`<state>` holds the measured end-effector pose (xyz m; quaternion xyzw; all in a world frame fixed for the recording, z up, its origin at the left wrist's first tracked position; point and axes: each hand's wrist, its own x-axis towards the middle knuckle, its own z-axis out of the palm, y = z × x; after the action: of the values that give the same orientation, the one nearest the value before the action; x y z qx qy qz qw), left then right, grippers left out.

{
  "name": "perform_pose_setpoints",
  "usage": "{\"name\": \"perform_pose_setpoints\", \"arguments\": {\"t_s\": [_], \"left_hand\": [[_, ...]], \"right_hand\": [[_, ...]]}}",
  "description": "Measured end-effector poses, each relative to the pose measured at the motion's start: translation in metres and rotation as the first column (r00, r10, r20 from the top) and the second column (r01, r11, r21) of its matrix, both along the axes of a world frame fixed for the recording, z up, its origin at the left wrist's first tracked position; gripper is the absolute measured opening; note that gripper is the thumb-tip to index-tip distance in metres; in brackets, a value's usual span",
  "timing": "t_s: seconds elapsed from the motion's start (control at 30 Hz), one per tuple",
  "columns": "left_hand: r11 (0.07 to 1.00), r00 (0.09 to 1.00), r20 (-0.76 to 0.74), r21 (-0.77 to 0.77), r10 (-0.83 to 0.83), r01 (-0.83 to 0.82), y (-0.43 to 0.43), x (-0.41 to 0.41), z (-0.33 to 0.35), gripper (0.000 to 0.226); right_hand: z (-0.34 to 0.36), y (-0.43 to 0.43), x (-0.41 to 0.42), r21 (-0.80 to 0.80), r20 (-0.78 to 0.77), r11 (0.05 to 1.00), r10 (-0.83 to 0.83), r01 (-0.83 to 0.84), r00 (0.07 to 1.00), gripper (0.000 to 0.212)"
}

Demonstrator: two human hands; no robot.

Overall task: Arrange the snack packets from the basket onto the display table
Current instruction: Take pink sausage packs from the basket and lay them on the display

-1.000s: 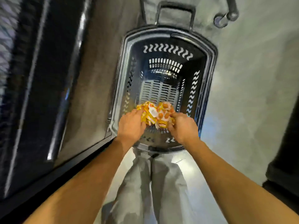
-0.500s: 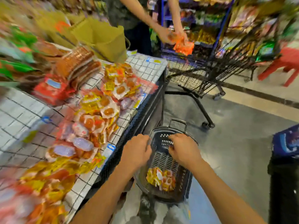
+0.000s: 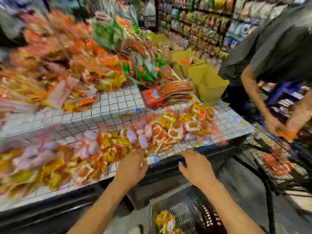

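Observation:
The frame is blurred by motion. The display table (image 3: 118,102), a white surface under a wire grid, carries a row of orange and yellow snack packets (image 3: 168,130) along its front edge. My left hand (image 3: 131,168) reaches over that edge, fingers stretched forward and touching the nearest packets. My right hand (image 3: 195,166) hovers beside it just off the edge, fingers spread and empty. Below my arms the dark basket (image 3: 211,217) stands on the floor with a small bunch of yellow packets (image 3: 166,220) inside.
Heaps of other snack bags cover the table's back and left. Yellow paper bags (image 3: 207,83) stand at its far right corner. Another person (image 3: 278,48) bends over a wire trolley (image 3: 278,162) on the right. Stocked shelves (image 3: 202,22) line the back.
My hands let go of the packets in the basket, rose empty and now reach the table's front edge. My view swung up from the basket to the table.

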<state>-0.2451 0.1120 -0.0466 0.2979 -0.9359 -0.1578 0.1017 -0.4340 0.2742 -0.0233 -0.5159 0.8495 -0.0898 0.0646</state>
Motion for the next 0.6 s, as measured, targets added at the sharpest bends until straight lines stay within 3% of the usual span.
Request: {"name": "perform_pose_setpoints", "arguments": {"t_s": [0.3, 0.43, 0.6], "left_hand": [[0.915, 0.915, -0.009, 0.045, 0.403, -0.402, -0.036, 0.123, 0.008, 0.019], [0.868, 0.869, -0.006, 0.061, 0.495, -0.493, -0.064, 0.176, 0.003, 0.023], [0.833, 0.833, -0.04, 0.069, 0.552, -0.549, -0.103, 0.229, 0.0, 0.024]], "right_hand": [[0.0, -0.097, 0.071, -0.055, 0.064, 0.946, 0.321, -0.318, 0.945, 0.04], [-0.002, -0.15, 0.118, -0.052, 0.062, 0.921, 0.389, -0.386, 0.919, 0.021], [-0.018, -0.212, 0.17, -0.084, 0.148, 0.884, 0.467, -0.46, 0.872, 0.045]]}}
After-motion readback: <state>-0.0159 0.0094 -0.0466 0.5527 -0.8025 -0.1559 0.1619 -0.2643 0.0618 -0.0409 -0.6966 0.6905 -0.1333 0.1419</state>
